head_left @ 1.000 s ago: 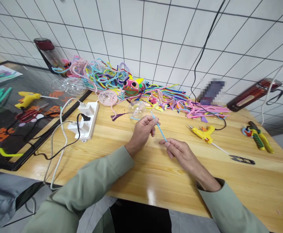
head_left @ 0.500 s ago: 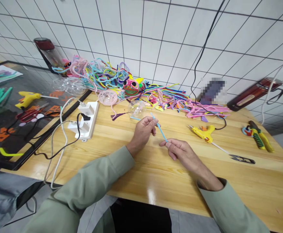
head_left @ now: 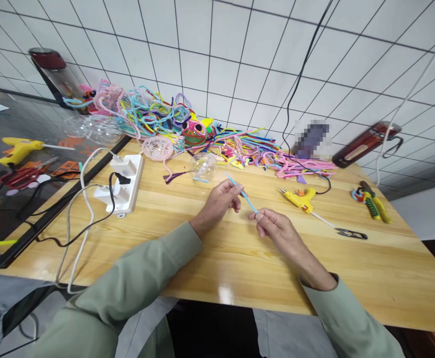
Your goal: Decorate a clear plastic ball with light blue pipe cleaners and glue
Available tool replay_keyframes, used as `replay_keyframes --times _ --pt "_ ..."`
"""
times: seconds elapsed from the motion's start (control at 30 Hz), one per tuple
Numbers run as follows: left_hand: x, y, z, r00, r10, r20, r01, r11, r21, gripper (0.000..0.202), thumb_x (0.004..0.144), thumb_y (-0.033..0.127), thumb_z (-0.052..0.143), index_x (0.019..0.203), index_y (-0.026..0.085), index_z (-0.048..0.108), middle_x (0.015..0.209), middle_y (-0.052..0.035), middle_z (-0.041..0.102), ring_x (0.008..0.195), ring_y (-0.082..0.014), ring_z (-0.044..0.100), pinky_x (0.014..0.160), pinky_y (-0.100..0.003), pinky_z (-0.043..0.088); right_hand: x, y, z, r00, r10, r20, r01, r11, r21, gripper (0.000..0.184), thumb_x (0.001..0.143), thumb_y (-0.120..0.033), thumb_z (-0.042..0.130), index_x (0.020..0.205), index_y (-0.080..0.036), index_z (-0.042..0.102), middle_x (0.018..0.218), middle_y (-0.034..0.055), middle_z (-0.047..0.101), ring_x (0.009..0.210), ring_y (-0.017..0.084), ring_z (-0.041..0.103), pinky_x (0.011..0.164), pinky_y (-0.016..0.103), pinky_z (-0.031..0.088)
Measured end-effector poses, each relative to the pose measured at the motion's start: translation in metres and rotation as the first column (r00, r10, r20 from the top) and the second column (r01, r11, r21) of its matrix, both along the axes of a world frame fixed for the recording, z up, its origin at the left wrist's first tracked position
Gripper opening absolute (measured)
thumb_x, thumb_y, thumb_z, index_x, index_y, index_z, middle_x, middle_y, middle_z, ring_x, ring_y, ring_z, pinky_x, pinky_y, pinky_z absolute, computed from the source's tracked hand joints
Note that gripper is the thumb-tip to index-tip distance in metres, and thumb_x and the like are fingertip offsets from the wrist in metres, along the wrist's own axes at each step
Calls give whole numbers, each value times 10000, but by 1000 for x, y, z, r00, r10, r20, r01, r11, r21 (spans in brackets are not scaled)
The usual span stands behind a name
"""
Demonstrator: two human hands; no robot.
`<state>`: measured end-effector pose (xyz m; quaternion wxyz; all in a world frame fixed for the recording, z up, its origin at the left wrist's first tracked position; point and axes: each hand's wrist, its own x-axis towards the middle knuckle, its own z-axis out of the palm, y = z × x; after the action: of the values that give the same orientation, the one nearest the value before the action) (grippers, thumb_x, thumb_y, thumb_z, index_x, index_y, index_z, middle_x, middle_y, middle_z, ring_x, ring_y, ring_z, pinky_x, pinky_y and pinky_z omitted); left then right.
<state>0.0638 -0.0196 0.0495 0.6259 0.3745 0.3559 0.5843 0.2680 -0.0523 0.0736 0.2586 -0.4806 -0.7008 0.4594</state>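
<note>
Between my two hands, above the wooden table, runs a short light-blue pipe cleaner (head_left: pixel 246 198). My left hand (head_left: pixel 223 203) pinches it near the middle, and its upper end pokes out past the fingers. My right hand (head_left: pixel 273 224) grips the lower end between thumb and index finger. Just beyond my left hand lies a clear plastic ball (head_left: pixel 203 166), with another bit of blue beside its base. A purple tassel-like bundle (head_left: pixel 175 175) rests to its left. At the right sits a yellow hot glue gun (head_left: pixel 300 200) with a glue stick in its back.
A heap of coloured pipe cleaners (head_left: pixel 146 112) lines the wall. On the left are a white power strip (head_left: pixel 130 186) with trailing cables and another yellow glue gun (head_left: pixel 19 150). Black thread snips (head_left: pixel 351 233), pliers (head_left: pixel 376 204) and a red flask (head_left: pixel 367 144) are at the right.
The camera view has turned slightly to the right, so the table items appear shifted left. Both hands keep their hold on the blue pipe cleaner, almost unmoved.
</note>
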Motion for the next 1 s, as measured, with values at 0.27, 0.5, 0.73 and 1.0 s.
replay_keyframes --times 0.27,0.5,0.73,1.0 --pt "8 -7 -8 998 -17 -57 16 1000 -12 567 714 638 884 805 162 589 759 -18 739 492 -66 600 472 -203 479 10 -14 4 995 -102 -18 102 995 24 440 999 -578 558 926 -180 731 569 -47 511 535 137 417 574 295 334" --pt "13 -15 -8 971 -241 -6 241 970 -29 596 707 652 888 920 165 618 877 -25 749 529 -72 604 456 -209 475 12 -18 3 987 -160 -19 161 986 41 534 980 -665 567 930 -168 756 554 -46 499 516 136 411 548 292 336" --pt "14 -18 -5 953 -297 -58 298 955 8 518 754 621 860 893 179 627 715 12 715 518 -95 616 469 -208 472 0 -24 -2 991 -122 -56 122 992 -1 527 984 -671 558 921 -181 741 545 -53 486 505 134 403 548 290 350" --pt "17 -18 -8 973 -221 -67 222 975 6 515 743 579 872 882 174 585 918 -87 814 560 -98 674 521 -216 519 6 -29 -9 986 -162 39 155 978 141 389 1014 -551 547 867 -216 680 633 -33 545 602 155 492 621 294 385"
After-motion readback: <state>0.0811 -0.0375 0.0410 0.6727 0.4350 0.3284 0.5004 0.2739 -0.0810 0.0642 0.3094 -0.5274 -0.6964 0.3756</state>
